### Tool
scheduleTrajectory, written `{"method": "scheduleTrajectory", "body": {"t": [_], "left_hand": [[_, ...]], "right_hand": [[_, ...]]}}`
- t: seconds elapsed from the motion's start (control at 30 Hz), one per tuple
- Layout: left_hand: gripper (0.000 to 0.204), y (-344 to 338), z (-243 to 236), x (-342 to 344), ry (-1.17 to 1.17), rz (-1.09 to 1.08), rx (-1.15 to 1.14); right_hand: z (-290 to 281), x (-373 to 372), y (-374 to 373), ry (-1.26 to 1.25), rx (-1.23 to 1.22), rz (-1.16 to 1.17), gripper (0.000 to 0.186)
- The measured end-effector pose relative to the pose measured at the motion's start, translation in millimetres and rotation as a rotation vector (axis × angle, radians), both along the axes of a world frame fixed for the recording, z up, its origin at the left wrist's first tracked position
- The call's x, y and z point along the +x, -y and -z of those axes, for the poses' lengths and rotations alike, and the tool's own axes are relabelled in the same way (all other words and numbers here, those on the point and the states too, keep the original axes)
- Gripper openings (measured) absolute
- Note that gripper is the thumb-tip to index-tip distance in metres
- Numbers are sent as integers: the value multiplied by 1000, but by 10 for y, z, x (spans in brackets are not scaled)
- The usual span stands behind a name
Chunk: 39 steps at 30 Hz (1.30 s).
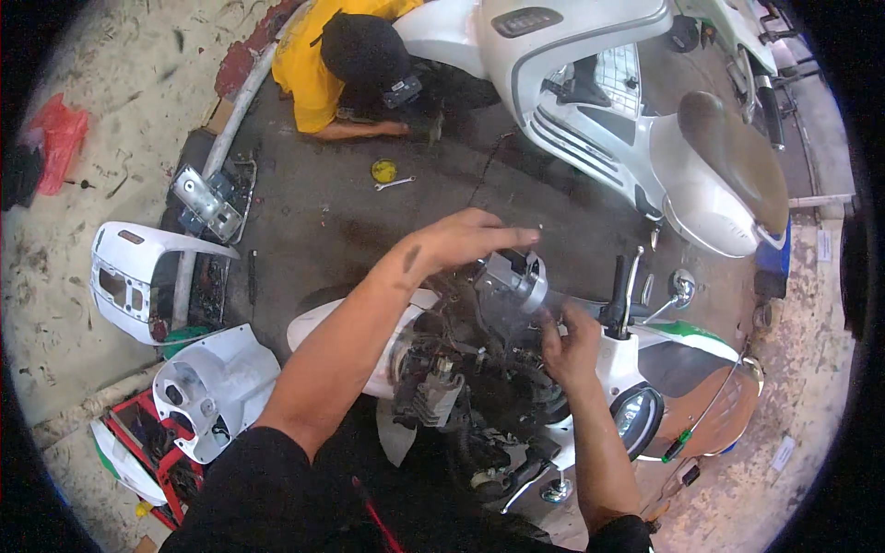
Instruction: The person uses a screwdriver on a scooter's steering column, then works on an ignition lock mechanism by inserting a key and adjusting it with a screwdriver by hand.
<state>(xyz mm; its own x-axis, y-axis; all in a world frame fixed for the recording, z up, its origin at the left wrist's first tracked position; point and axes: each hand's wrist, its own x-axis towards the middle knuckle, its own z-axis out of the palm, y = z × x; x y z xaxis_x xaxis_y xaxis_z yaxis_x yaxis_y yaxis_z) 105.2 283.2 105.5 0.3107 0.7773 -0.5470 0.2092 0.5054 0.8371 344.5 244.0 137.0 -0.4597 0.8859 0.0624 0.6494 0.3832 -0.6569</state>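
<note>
Head view: at centre frame, the left hand [466, 240] arches over a silver-ringed metal component [503, 271], fingers fairly straight; the right hand [572, 345], fingers bent, is at its lower right. Whether either grips, I cannot tell. The step looks like two-handed handling; the next move calls for steady support. A pale label-like slip [823, 245], far right, is unreadable

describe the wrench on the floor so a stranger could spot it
Find the large white scooter at the top right, then the dark floor to its left. Below the person in yellow lies a small round yellow container. The wrench lies to its lower right, slim and silvery, not yellow.
</note>
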Motion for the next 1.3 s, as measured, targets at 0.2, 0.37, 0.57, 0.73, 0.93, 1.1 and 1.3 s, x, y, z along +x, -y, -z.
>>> {"method": "scheduleTrajectory", "body": {"t": [0.2,0.37,0.57,0.73,0.93,1.1,1.3], "left_hand": [[47,261,70,27,-189,-256,108],[39,350,234,0,-196,-323,100],[32,312,310,115,-262,-263,200],[33,375,406,64,-129,-297,217],[30,319,400,-9,-145,-250,212],[25,394,469,-71,-57,-126,262],[24,346,210,-73,58,-264,-164]], "right_hand": [[-58,-87,95,31,-20,-54,13],[30,-22,125,21,32,-66,15],[-4,-78,111,91,-52,25,14],[-58,-48,50,49,-180,-4,15],[-23,-50,96,-13,41,-134,20],[-66,-71,188,-27,78,-159,25],[-25,-97,248,-53,276,-226,25]]}}
